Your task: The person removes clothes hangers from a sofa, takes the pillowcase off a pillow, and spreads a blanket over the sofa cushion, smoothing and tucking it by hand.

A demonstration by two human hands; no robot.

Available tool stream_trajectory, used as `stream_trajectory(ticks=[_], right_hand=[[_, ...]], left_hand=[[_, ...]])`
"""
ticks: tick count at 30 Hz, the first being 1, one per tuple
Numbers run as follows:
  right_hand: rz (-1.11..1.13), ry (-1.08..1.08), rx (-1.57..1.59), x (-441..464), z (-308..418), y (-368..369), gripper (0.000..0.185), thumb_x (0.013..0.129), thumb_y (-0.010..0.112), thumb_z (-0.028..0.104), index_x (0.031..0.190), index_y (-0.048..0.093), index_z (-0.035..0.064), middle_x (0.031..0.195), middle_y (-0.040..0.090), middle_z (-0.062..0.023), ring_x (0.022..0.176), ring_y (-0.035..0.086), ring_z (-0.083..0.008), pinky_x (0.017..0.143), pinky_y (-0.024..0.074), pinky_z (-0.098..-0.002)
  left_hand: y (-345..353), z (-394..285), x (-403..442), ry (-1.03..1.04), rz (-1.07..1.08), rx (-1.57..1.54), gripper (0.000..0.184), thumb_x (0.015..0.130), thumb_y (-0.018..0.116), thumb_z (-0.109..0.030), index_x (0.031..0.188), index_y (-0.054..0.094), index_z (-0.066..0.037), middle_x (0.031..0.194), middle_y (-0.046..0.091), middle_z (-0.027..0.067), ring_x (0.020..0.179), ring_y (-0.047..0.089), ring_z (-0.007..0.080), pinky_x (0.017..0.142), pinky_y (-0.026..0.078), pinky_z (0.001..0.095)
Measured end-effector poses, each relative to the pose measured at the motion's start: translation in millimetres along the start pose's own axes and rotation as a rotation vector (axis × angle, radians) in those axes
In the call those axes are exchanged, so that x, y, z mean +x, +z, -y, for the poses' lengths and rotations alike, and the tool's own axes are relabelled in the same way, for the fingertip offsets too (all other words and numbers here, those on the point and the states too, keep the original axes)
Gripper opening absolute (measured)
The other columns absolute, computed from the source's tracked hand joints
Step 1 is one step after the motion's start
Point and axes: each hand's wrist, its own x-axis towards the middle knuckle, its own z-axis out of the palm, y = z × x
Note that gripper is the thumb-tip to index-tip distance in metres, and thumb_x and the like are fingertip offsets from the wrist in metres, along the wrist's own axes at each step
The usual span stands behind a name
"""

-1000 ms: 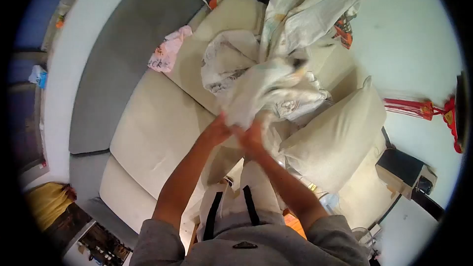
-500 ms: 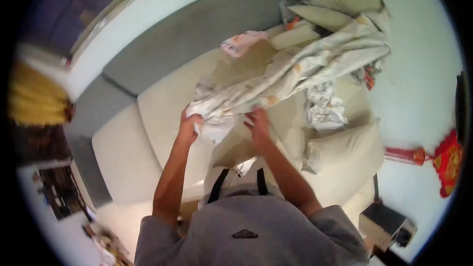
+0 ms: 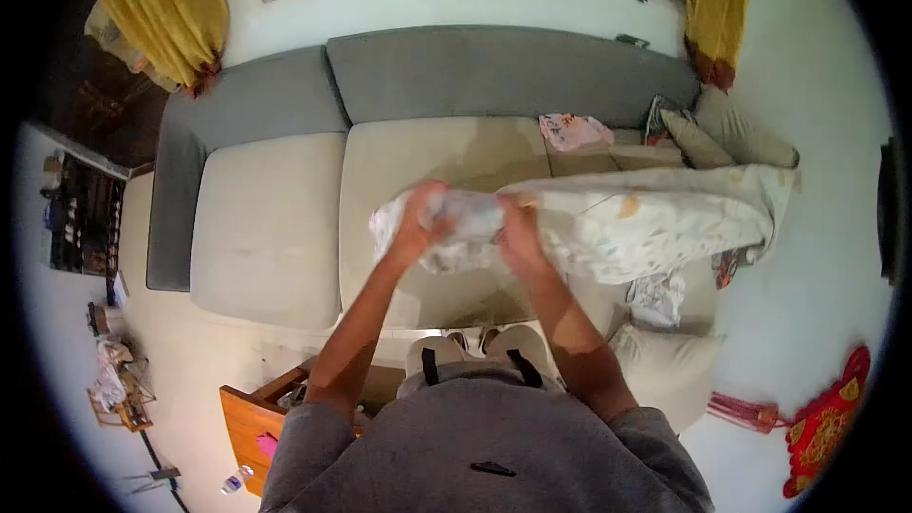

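Beige sofa seats [image 3: 266, 228] spread before you, and over them your left hand [image 3: 425, 214] and right hand [image 3: 519, 228], slightly apart, are clamped on a white patterned cloth [image 3: 655, 223], its gripped end blurred. From your hands it stretches rightward over the seats toward pillows [image 3: 746, 128] in the back right corner. Beyond it lies a pink cloth [image 3: 576, 131] near the grey backrest [image 3: 513, 71], with yellow curtains [image 3: 161, 14] flanking the window behind.
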Motion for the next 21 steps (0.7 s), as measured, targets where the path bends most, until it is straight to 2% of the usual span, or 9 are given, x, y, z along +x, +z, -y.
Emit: stream_trajectory(ticks=[1,2,5,7,9,12,15,17,21], right_hand=[[-0.043,0.040,-0.030,1.5,-19.8,11.2,0.022,0.085,0.062,0.018,0.099,0.057,0.0021,0.092,0.058,-0.0048,0.084,0.055,-0.0160,0.070,0.0452,-0.0330],[0.000,0.133,-0.148,-0.4,-30.0,16.9,0.020,0.084,0.065,0.021,0.094,0.060,0.0039,0.085,0.059,-0.0025,0.079,0.055,-0.0139,0.065,0.0448,-0.0318],[0.250,0.284,-0.205,-2.7,-35.9,15.3,0.019,0.084,0.064,0.012,0.101,0.061,0.0041,0.092,0.062,-0.0039,0.083,0.060,-0.0167,0.071,0.0474,-0.0306],[0.419,-0.014,-0.645,2.8,-41.2,-3.2,0.025,0.082,0.066,0.012,0.105,0.062,0.0028,0.093,0.064,-0.0046,0.084,0.061,-0.0191,0.072,0.0467,-0.0295],[0.334,0.175,-0.418,9.1,-46.7,-10.9,0.031,0.080,0.067,0.013,0.109,0.062,0.0026,0.095,0.064,-0.0063,0.086,0.061,-0.0213,0.074,0.0465,-0.0309],[0.348,-0.479,-0.957,4.9,-44.5,-41.2,0.037,0.078,0.068,0.019,0.110,0.059,0.0011,0.099,0.063,-0.0094,0.092,0.060,-0.0238,0.079,0.0459,-0.0323],[0.287,0.003,-0.295,12.7,-57.0,-74.3,0.040,0.079,0.067,0.028,0.110,0.059,0.0033,0.104,0.062,-0.0123,0.100,0.058,-0.0248,0.086,0.0452,-0.0363],[0.067,0.212,0.213,19.3,-51.2,-96.4,0.036,0.081,0.064,0.030,0.106,0.059,0.0040,0.106,0.061,-0.0114,0.103,0.056,-0.0249,0.088,0.0453,-0.0377],[-0.265,0.296,0.884,35.3,-16.8,-129.6,0.023,0.085,0.060,0.027,0.096,0.057,0.0070,0.099,0.062,-0.0089,0.098,0.059,-0.0227,0.082,0.0491,-0.0371]], left_hand=[[7.7,0.0,-1.3,0.129,0.236,0.103,0.072,0.067,0.082,-0.025,0.127,0.046,-0.007,0.125,0.049,0.0166,0.118,0.045,0.0335,0.099,0.036,0.0405],[16.8,-23.2,-12.3,0.082,0.281,0.241,0.079,0.065,0.083,-0.027,0.130,0.043,-0.007,0.127,0.048,0.0166,0.119,0.045,0.0345,0.100,0.036,0.0418],[14.2,11.1,-24.3,-0.098,0.158,0.349,0.046,0.069,0.072,-0.010,0.112,0.056,-0.005,0.109,0.061,0.0189,0.101,0.059,0.0338,0.085,0.047,0.0402],[10.1,9.4,-25.1,-0.210,0.095,0.355,0.038,0.070,0.067,-0.004,0.106,0.058,-0.004,0.101,0.063,0.0187,0.094,0.062,0.0334,0.079,0.049,0.0387],[11.1,8.5,-20.8,-0.253,0.026,0.283,0.033,0.071,0.063,0.000,0.103,0.058,-0.003,0.095,0.064,0.0178,0.090,0.064,0.0322,0.076,0.050,0.0369],[17.4,0.5,0.1,-0.193,-0.064,0.026,0.025,0.075,0.059,0.002,0.099,0.058,-0.002,0.088,0.065,0.0136,0.085,0.065,0.0240,0.074,0.049,0.0312],[31.1,-17.0,18.9,-0.213,-0.039,-0.081,0.023,0.076,0.052,0.009,0.095,0.059,-0.001,0.086,0.062,0.0050,0.082,0.058,0.0126,0.075,0.046,0.0257],[31.1,-11.9,27.6,-0.275,-0.019,0.022,0.021,0.076,0.052,0.007,0.094,0.058,-0.001,0.084,0.061,0.0045,0.082,0.058,0.0120,0.074,0.046,0.0251],[14.6,-5.3,29.6,-0.381,-0.026,0.039,0.017,0.077,0.053,0.005,0.092,0.059,-0.001,0.081,0.061,0.0039,0.079,0.056,0.0119,0.072,0.046,0.0253]])
